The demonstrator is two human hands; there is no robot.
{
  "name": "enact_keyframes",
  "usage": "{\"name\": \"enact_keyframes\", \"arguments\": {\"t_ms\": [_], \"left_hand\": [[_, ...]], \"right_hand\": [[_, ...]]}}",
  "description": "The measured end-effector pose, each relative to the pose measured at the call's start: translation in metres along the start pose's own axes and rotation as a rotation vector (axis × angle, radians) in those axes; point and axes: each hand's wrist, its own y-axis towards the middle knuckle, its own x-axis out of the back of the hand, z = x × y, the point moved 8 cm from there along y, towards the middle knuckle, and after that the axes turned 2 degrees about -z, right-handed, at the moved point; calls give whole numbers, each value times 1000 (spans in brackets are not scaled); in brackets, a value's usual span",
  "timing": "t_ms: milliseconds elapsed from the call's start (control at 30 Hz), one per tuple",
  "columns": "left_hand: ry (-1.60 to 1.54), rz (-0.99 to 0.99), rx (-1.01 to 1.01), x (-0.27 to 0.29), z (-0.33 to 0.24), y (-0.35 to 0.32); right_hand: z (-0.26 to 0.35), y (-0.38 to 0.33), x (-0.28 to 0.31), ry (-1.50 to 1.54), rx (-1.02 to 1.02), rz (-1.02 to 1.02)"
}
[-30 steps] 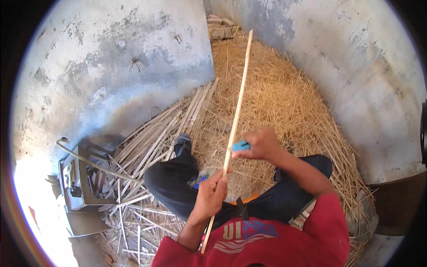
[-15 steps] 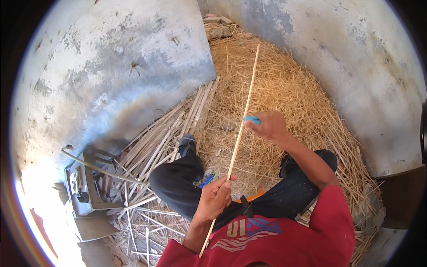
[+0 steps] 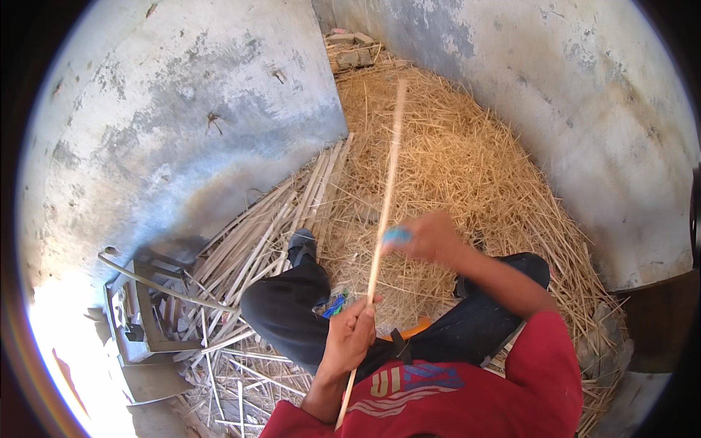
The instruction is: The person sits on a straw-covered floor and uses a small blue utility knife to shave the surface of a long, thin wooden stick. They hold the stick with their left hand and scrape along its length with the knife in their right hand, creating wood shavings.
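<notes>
**Long cane strip worked over a straw-covered floor, head view**

Far left: a grey metal frame device (image 3: pixel 142 314) sits on the floor against the stained plaster wall (image 3: pixel 182 131). Just right of it lies a loose bundle of pale split strips (image 3: pixel 270 226), fanned from the near left toward the corner.

Centre: the person sits with the left knee raised, dark trousers and shoe (image 3: pixel 301 244) pointing away. The left hand (image 3: pixel 350 337) is clamped round the near part of the long cane strip (image 3: pixel 385 197), whose near end runs down past the red shirt while its far end reaches toward the corner of the room.

Right of centre: the right hand (image 3: pixel 431 239) is closed on a small blue tool (image 3: pixel 396 235) that touches the strip part-way along. This hand is motion-blurred. Compared with the frames a second and half a second earlier, it has travelled farther out along the strip, and the strip has swung slightly left; the left hand has kept its grip. The judgement is that a scraping or paring stroke is under way along the strip.

Right: a deep bed of straw shavings (image 3: pixel 496 175) covers the floor up to the right-hand wall.
</notes>
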Motion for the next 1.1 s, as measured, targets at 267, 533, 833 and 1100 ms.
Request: {"name": "enact_keyframes", "arguments": {"t_ms": [267, 533, 833, 1100], "left_hand": [[420, -130, -120, 7, -28, 3], [410, -55, -130, 11, -26, -3], [581, -120, -278, 11, -48, 5], [654, -140, -296, 19, -59, -2]], "right_hand": [[21, 15, 4, 23, 143, -35], [7, 14, -10, -3, 44, 45], [36, 22, 9, 19, 263, -111], [33, 33, 4, 8, 245, -125]]}}
